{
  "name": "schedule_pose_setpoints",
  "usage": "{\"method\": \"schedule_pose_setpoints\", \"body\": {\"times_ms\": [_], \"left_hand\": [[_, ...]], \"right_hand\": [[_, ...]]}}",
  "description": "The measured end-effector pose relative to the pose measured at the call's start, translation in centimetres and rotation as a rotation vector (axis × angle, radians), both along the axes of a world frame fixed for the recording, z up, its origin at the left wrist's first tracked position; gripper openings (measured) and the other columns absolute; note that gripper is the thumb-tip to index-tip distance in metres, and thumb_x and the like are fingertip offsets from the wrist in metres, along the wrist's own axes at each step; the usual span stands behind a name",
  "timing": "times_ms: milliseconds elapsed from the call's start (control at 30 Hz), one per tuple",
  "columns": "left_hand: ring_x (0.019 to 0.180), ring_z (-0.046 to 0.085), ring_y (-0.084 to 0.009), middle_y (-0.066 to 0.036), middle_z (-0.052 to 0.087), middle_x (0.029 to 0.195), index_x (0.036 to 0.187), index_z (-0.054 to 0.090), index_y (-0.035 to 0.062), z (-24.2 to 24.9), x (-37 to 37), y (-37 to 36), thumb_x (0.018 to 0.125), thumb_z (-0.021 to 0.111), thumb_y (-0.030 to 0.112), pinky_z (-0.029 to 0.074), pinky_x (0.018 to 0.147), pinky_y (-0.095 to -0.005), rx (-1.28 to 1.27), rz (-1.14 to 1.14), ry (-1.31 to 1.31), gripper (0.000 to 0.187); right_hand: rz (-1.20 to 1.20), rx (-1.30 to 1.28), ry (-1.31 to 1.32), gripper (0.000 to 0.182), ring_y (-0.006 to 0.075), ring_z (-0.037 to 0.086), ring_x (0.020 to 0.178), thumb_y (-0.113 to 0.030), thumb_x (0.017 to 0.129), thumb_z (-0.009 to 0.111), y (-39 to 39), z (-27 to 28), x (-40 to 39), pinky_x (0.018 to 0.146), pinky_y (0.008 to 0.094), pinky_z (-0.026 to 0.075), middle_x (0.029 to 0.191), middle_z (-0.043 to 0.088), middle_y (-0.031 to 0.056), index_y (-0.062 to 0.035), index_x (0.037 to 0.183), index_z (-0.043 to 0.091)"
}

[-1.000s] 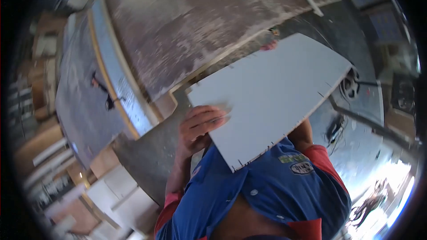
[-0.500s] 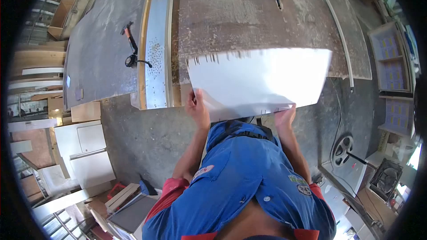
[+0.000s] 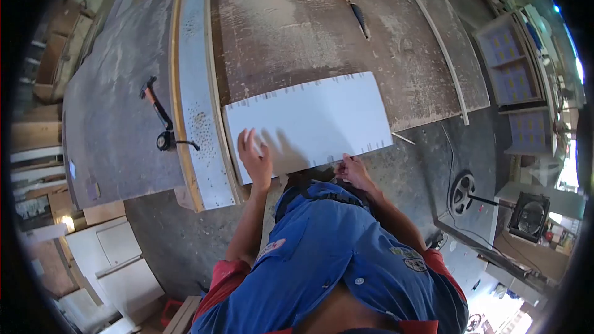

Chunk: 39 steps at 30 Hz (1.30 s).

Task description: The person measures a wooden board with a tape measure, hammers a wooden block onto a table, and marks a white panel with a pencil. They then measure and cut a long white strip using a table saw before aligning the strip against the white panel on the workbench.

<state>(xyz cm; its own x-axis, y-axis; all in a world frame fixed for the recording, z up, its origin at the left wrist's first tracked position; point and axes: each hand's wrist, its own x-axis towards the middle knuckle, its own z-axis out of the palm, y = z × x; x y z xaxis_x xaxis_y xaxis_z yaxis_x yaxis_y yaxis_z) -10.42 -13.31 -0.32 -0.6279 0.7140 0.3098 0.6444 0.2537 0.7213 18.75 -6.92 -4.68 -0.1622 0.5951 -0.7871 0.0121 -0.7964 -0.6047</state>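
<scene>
A white panel [image 3: 328, 111] with dark marks along its long edges lies on the brown worktable [image 3: 272, 37], its left side against the light rail [image 3: 201, 86]. Over the panel's lower left part is my left hand [image 3: 254, 156], fingers apart and holding nothing, with a shadow beside it. At the panel's near edge, right of its middle, my right hand [image 3: 352, 170] has its fingers bent together. Whether they pinch the edge is too small to tell.
A hammer [image 3: 156, 104] and a black round tool [image 3: 164, 141] lie left of the rail, which carries scattered small bits. A dark-handled tool [image 3: 359, 18] and a long thin strip [image 3: 440, 49] lie farther back. A handwheel [image 3: 462, 192] stands at the right.
The panel has gone from being held up in both hands to lying flat against the rail. My left hand has let go and opened. The view has shifted.
</scene>
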Motion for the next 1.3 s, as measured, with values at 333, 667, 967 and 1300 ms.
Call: {"method": "schedule_pose_setpoints", "body": {"times_ms": [333,667,967,1300], "left_hand": [[0.138,0.031,-0.0389,-0.013,0.041,0.146,0.131,0.053,0.0088,-3.7,2.4,3.4,0.081,0.06,0.02,0.019,0.11,-0.061,-0.243,-0.208,0.208,0.051],[0.131,0.042,-0.037,-0.016,0.05,0.138,0.125,0.059,0.0068,-5.4,2.5,4.0,0.087,0.052,0.023,0.029,0.105,-0.0538,-0.234,-0.159,0.235,0.042],[0.117,0.052,-0.0248,-0.015,0.056,0.128,0.121,0.061,0.0044,-8.5,7.5,5.5,0.084,0.06,0.002,0.04,0.096,-0.0376,-0.081,0.134,-0.077,0.038],[0.12,0.055,-0.0244,-0.015,0.06,0.127,0.13,0.054,0.0002,1.7,21.2,16.3,0.09,0.059,0.007,0.045,0.096,-0.0345,-0.096,-0.186,-0.524,0.041]], "right_hand": [[0.476,0.039,-0.017,0.026,0.0148,0.063,0.07,-0.027,0.097,0.049,4.8,3.9,2.4,0.063,0.0297,0.052,0.079,0.065,0.0058,-0.0045,0.099,0.062],[0.424,0.893,-1.042,0.016,0.0379,0.064,0.077,-0.018,0.083,0.059,23.5,4.3,25.8,0.066,0.0454,0.05,0.078,0.065,0.0163,-0.0038,0.09,0.061],[0.085,0.906,-1.54,0.04,0.0382,0.053,0.108,-0.026,0.082,0.065,34.8,2.8,39.3,0.091,0.0473,0.043,0.119,0.055,0.0172,-0.0085,0.117,0.057],[0.125,0.396,0.028,0.018,0.0106,0.061,0.078,-0.022,0.091,0.062,34.7,1.2,32.5,0.064,0.0283,0.05,0.085,0.065,0.0013,-0.0077,0.103,0.066]]}}
